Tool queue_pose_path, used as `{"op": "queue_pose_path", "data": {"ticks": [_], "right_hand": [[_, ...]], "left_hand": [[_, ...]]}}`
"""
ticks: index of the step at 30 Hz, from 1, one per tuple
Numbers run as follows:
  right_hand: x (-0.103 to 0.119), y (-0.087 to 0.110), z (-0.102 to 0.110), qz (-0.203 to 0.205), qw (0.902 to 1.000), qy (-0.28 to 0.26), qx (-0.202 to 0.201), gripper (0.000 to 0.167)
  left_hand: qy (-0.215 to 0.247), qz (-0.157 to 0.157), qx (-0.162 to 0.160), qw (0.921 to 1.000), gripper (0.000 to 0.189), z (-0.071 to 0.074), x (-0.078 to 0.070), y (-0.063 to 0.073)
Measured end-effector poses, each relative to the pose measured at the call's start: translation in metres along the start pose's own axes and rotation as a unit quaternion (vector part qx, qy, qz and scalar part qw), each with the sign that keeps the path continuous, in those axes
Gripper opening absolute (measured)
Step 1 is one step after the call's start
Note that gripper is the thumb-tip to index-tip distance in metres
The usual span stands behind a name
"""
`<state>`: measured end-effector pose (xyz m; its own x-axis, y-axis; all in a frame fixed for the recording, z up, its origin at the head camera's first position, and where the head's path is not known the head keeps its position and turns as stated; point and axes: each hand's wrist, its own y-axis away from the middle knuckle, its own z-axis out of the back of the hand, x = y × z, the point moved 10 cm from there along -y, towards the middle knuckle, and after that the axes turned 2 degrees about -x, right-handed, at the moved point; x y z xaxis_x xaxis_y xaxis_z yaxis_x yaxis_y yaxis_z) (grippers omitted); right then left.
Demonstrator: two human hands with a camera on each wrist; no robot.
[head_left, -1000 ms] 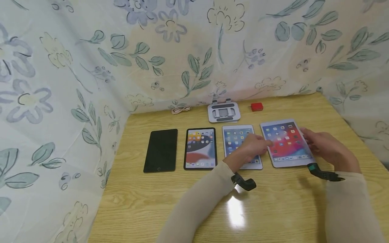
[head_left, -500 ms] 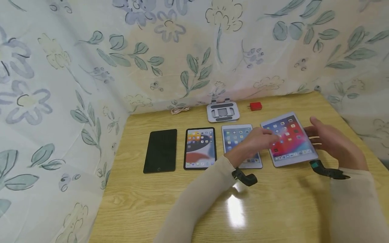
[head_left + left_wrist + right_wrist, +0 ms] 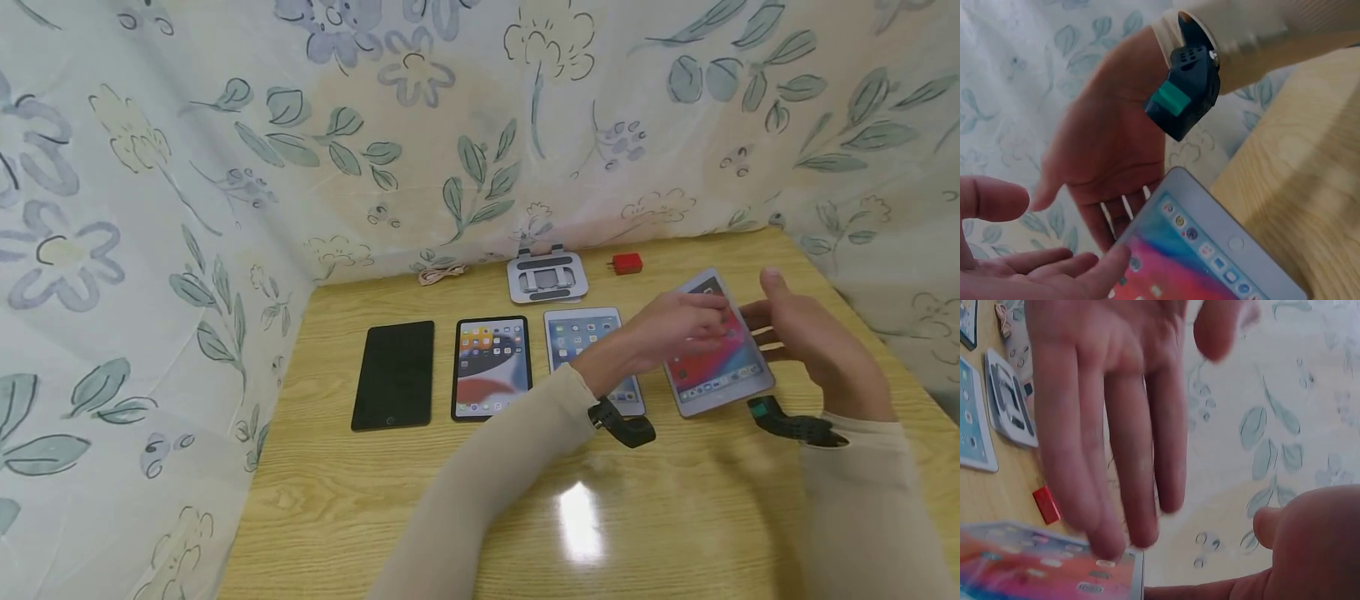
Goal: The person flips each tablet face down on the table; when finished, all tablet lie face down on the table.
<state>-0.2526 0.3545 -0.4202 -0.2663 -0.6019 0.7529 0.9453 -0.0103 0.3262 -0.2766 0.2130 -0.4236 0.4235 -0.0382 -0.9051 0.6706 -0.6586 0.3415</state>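
Observation:
A white-framed tablet point(image 3: 708, 367) with a lit red and blue home screen stands tilted at the right end of a row of tablets. My left hand point(image 3: 675, 331) is over its upper part, fingers stretched out across the screen; whether they touch the glass I cannot tell. At the tablet's right edge is my right hand point(image 3: 817, 342), its thumb raised and its straight fingers reaching behind the edge. In the left wrist view, the right hand point(image 3: 1110, 137) shows fingers passing behind the tablet point(image 3: 1210, 250). In the right wrist view, the left hand's fingers point(image 3: 1129, 450) hang above the screen.
To the left lie a white tablet point(image 3: 581, 327), a black-framed lit tablet point(image 3: 491, 367) and a dark-screened tablet point(image 3: 393, 375). Behind them are a folded metal stand point(image 3: 547, 277), a red charger point(image 3: 627, 264) and a bundled cable point(image 3: 442, 274). A floral cloth hangs behind the wooden table point(image 3: 337, 500).
My left hand has moved right from the tablet's left edge to over its screen. My right thumb has lifted off the tablet's edge, and the tablet has tilted and shifted slightly.

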Motion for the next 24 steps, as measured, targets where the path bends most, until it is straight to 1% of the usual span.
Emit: {"op": "queue_pose_path", "data": {"ticks": [4, 5, 7, 11, 13, 15, 18, 21, 24], "right_hand": [[0.016, 0.005, -0.003, 0.011, 0.9998, 0.003, -0.015, 0.107], [0.020, 0.005, -0.004, 0.014, 0.9998, 0.004, -0.016, 0.107], [0.027, 0.007, -0.007, 0.017, 0.9997, 0.007, -0.018, 0.107], [0.038, 0.009, -0.013, 0.025, 0.9993, 0.016, -0.020, 0.106], [0.043, 0.010, -0.015, 0.029, 0.9993, 0.014, -0.019, 0.106], [0.047, 0.009, -0.018, 0.035, 0.9992, 0.011, -0.013, 0.106], [0.053, 0.009, -0.024, 0.049, 0.9988, -0.002, 0.001, 0.105], [0.057, 0.007, -0.029, 0.073, 0.9970, -0.019, 0.017, 0.101], [0.059, 0.007, -0.033, 0.097, 0.9937, -0.042, 0.037, 0.097]], "left_hand": [[0.030, 0.000, 0.015, 0.9994, 0.021, -0.006, -0.003, 0.002], [0.038, 0.004, 0.013, 0.9992, 0.018, -0.006, -0.003, 0.003], [0.056, 0.011, 0.009, 0.9983, 0.027, -0.006, -0.003, 0.007], [0.076, 0.024, -0.018, 0.9966, 0.061, -0.001, -0.005, 0.016], [0.085, 0.026, -0.026, 0.9957, 0.069, 0.000, -0.008, 0.020], [0.094, 0.028, -0.038, 0.9944, 0.072, 0.003, -0.010, 0.024], [0.105, 0.029, -0.061, 0.9922, 0.072, 0.007, -0.014, 0.029], [0.109, 0.034, -0.082, 0.9900, 0.070, 0.012, -0.016, 0.033], [0.110, 0.043, -0.094, 0.9886, 0.069, 0.018, -0.016, 0.037]]}}
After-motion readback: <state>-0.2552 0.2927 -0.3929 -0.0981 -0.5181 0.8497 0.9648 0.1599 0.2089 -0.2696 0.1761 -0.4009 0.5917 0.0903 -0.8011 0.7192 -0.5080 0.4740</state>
